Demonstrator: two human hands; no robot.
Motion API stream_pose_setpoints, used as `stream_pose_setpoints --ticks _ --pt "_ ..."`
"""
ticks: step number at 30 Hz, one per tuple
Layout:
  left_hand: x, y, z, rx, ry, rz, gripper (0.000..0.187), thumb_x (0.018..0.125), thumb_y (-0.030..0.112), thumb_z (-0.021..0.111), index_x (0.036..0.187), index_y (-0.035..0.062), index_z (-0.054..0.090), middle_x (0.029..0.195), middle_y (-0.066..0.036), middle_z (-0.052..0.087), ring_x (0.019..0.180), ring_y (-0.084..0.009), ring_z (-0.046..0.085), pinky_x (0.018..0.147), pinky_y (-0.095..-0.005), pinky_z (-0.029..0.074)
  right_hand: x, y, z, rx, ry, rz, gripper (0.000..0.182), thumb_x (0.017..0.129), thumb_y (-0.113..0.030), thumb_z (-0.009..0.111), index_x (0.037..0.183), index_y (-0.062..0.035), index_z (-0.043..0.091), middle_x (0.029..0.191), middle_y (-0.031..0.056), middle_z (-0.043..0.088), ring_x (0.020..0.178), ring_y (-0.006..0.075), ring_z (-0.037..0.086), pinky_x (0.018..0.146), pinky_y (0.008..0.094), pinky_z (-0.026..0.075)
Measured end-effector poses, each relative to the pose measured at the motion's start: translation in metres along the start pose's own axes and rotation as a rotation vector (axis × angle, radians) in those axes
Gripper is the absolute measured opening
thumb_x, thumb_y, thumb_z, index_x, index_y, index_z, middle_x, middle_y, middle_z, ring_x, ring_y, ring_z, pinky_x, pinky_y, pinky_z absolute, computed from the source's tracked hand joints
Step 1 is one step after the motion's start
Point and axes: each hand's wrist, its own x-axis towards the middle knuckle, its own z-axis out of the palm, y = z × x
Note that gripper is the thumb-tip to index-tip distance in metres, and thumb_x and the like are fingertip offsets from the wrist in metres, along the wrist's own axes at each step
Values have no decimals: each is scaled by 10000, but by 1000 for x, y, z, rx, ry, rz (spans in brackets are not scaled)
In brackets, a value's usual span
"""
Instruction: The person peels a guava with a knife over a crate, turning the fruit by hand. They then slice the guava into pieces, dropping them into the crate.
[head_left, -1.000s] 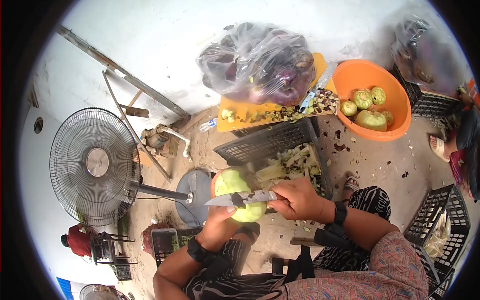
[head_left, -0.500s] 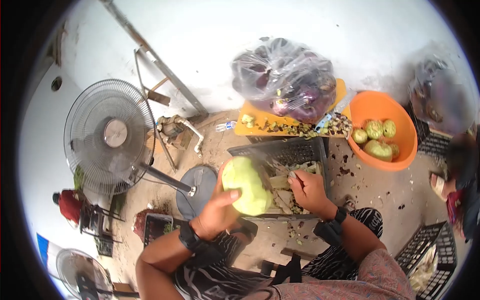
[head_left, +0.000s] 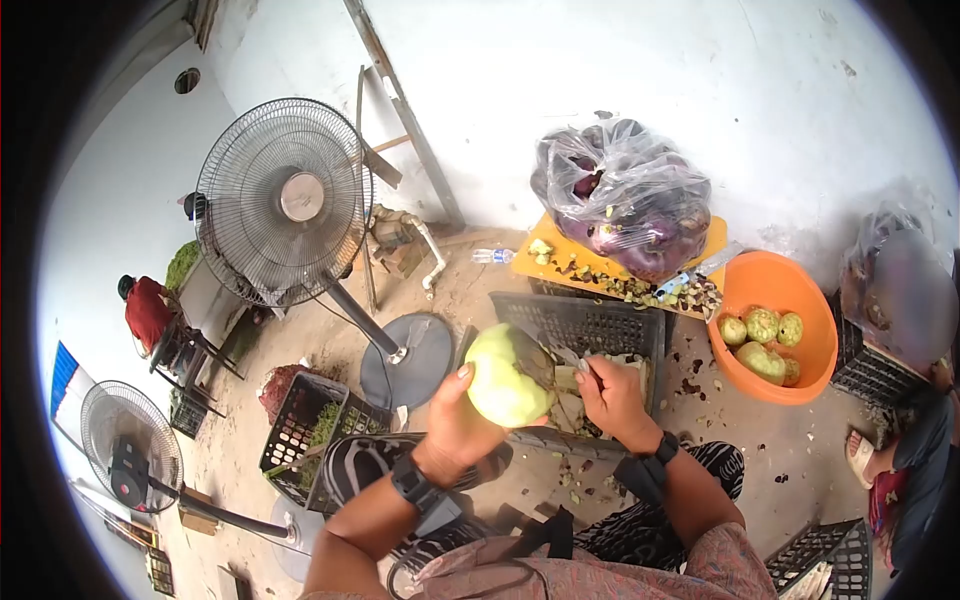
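My left hand (head_left: 459, 428) grips a large pale green peeled vegetable (head_left: 508, 375) and holds it up over a black plastic crate (head_left: 592, 322). My right hand (head_left: 612, 397) holds a knife (head_left: 575, 364) whose blade meets the vegetable's right side; most of the blade is hidden behind it. The crate below holds pale green peelings and cut strips. Both wrists wear black bands.
An orange basin (head_left: 785, 288) with several green vegetables sits right. A yellow-orange board (head_left: 545, 262) carries scraps and a clear bag of purple vegetables (head_left: 624, 197). A standing fan (head_left: 282, 203) is left, its round base (head_left: 408, 345) near my knee. Another crate (head_left: 302, 430) lies lower left. A person's foot (head_left: 858, 457) shows at right.
The knife came off the front of the vegetable and went round to its right side. My view swung left, so the fan, basin and bag shifted right and down.
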Motion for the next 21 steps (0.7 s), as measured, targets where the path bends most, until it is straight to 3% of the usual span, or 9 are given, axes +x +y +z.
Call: stream_pose_setpoints --ticks 5,10,14,16,21 --pt "-4 -22 -19 -234 39 -6 685 864 577 495 1405 165 403 1342 -159 509 1183 -416 526 847 -582 498 -5 0 -1 -30 -5 -10 155 895 -148 604 872 4 589 618 155 512 480 299 480 470 341 371" --pt "13 -17 -36 -378 -19 -89 735 898 658 361 1426 146 377 1400 -181 446 1253 -494 433 914 -594 450 -6 6 -5 -84 -44 -22 166 877 -165 621 872 0 599 619 141 523 493 311 511 475 345 395" --pt "40 -18 -49 -294 135 -121 870 829 750 402 1427 118 387 1425 -191 423 1274 -507 402 938 -607 436 1 10 2 -163 -85 -120 164 819 -157 668 881 -12 622 622 105 544 509 288 555 478 352 428" --pt "59 -19 -59 -303 68 -88 721 931 639 278 1419 121 390 1393 -172 457 1242 -416 469 1018 -574 366 3 16 6 -203 -118 -129 170 799 -151 682 886 -15 627 628 96 553 511 274 559 475 352 431" --pt "98 -22 -86 -384 33 -98 657 963 552 294 1379 65 440 1337 -155 520 1224 -317 505 1056 -472 370 15 30 16 -230 -170 -127 203 758 -138 717 894 -15 630 644 81 576 515 248 565 470 342 435"
